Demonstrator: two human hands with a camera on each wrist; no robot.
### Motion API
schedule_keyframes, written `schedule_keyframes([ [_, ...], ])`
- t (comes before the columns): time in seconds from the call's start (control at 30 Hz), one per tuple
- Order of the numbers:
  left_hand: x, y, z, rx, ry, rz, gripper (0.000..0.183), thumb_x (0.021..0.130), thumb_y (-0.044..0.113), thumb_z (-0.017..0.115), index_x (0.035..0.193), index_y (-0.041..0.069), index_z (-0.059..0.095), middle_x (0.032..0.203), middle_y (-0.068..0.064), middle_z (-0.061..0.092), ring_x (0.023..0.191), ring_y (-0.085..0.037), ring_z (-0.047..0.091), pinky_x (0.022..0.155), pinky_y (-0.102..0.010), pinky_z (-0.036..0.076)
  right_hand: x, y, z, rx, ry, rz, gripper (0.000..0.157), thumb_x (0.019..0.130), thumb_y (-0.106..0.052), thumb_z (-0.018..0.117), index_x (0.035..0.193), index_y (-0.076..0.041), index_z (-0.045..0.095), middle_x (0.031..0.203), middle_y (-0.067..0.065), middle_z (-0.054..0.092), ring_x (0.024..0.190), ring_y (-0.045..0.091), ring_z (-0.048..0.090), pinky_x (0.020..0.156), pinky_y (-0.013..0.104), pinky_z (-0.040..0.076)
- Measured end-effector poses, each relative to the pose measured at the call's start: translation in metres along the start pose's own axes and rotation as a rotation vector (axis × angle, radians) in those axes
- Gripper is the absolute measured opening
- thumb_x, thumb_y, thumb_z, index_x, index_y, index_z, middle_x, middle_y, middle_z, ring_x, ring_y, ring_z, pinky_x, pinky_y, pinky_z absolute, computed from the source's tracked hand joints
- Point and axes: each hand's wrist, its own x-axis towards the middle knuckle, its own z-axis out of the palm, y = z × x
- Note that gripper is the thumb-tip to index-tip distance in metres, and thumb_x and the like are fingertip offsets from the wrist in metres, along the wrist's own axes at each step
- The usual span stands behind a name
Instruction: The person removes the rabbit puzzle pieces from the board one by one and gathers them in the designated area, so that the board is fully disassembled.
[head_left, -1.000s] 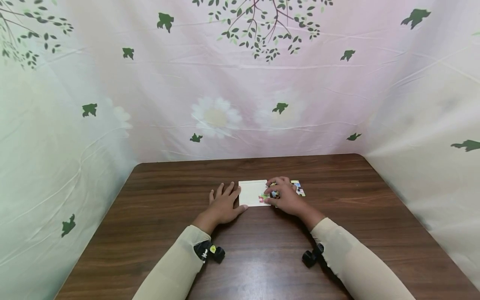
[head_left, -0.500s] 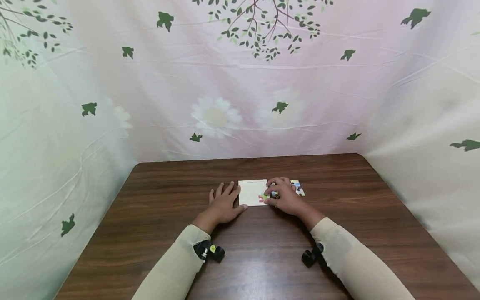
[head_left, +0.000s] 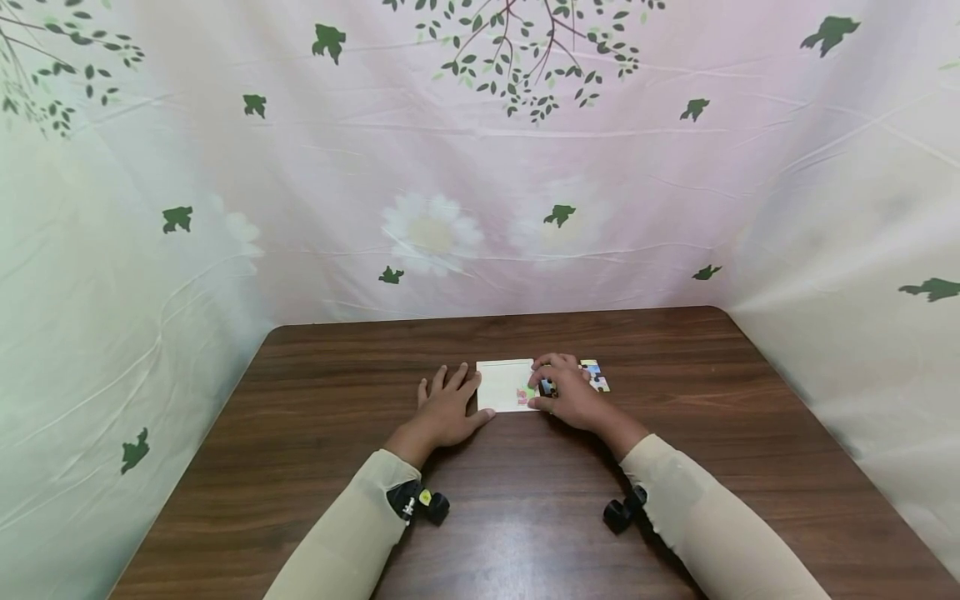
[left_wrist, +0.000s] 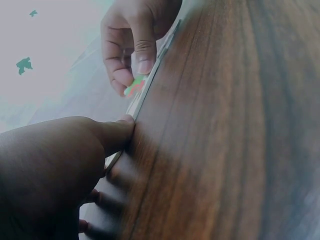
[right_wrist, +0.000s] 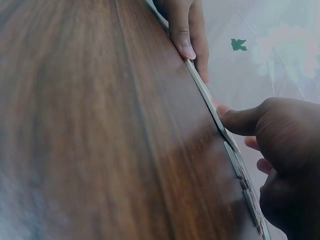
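Note:
A flat white puzzle board (head_left: 498,385) lies on the table in the head view. My left hand (head_left: 447,412) is spread beside its left side, the thumb touching the front left corner. At the board's right side, my right hand (head_left: 572,395) pinches a green and pink jigsaw piece (head_left: 522,396) between thumb and fingers. The left wrist view shows that jigsaw piece (left_wrist: 134,86) tilted at the board's near edge, under the right hand's fingertips. More jigsaw pieces (head_left: 595,375) lie right of the board, partly hidden under the right hand.
The brown wooden table (head_left: 510,517) carries the board and pieces. A printed cloth (head_left: 480,167) hangs behind it and at both sides. Each sleeve bears a black wrist camera, the left camera (head_left: 435,507) and the right camera (head_left: 619,515).
The green and pink jigsaw piece has tilted slightly in the right hand's fingers. Both hands otherwise stay in the same place.

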Motion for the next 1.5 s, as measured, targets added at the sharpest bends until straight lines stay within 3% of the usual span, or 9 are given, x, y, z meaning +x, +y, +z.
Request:
schedule_keyframes([
  [0.17, -0.0002, 0.0005, -0.0004, -0.002, 0.001, 0.005, 0.080, 0.108, 0.067, 0.054, 0.174, 0.027, 0.034, 0.185, -0.007, 0.019, 0.171, -0.045, 0.010, 0.133, -0.075, 0.007, -0.0012, 0.0012, -0.0004, 0.026, 0.029, -0.026, 0.017, 0.092, -0.018, 0.090, 0.100, -0.019, 0.075, 0.128, 0.007, 0.071, 0.140, 0.040, 0.046, 0.112, 0.072, 0.023],
  [0.33, -0.0009, 0.0009, -0.0011, -0.004, -0.006, 0.002, 0.080, 0.108, 0.067, 0.053, 0.174, 0.028, 0.032, 0.185, -0.007, 0.018, 0.171, -0.045, 0.009, 0.133, -0.075, 0.006, -0.0027, 0.0018, 0.0002, 0.050, 0.036, -0.022, 0.017, 0.091, -0.017, 0.090, 0.101, -0.020, 0.076, 0.120, 0.009, 0.070, 0.132, 0.036, 0.053, 0.110, 0.068, 0.023],
  [0.67, 0.0009, -0.0001, 0.0009, 0.003, 0.000, 0.004, 0.080, 0.108, 0.068, 0.053, 0.174, 0.027, 0.033, 0.185, -0.007, 0.019, 0.171, -0.045, 0.010, 0.132, -0.075, 0.007, -0.0032, -0.0018, -0.0003, 0.034, 0.034, -0.016, 0.019, 0.090, -0.017, 0.091, 0.102, -0.019, 0.077, 0.119, 0.008, 0.071, 0.127, 0.032, 0.058, 0.106, 0.062, 0.026],
  [1.2, 0.0021, -0.0020, 0.0012, 0.003, 0.003, 0.006, 0.081, 0.107, 0.067, 0.054, 0.174, 0.026, 0.033, 0.185, -0.007, 0.019, 0.171, -0.046, 0.010, 0.132, -0.076, 0.008, -0.0033, -0.0038, -0.0013, 0.048, 0.008, -0.020, 0.021, 0.093, -0.015, 0.089, 0.112, -0.016, 0.080, 0.117, 0.004, 0.076, 0.126, 0.032, 0.063, 0.115, 0.070, 0.028],
  [1.5, 0.0004, 0.0001, 0.0009, 0.004, 0.003, 0.005, 0.081, 0.107, 0.068, 0.053, 0.174, 0.027, 0.034, 0.185, -0.007, 0.019, 0.171, -0.045, 0.010, 0.132, -0.075, 0.007, -0.0035, -0.0056, -0.0031, 0.044, 0.002, 0.012, 0.021, 0.094, -0.014, 0.088, 0.114, -0.015, 0.080, 0.121, 0.006, 0.076, 0.126, 0.031, 0.065, 0.113, 0.064, 0.042],
])
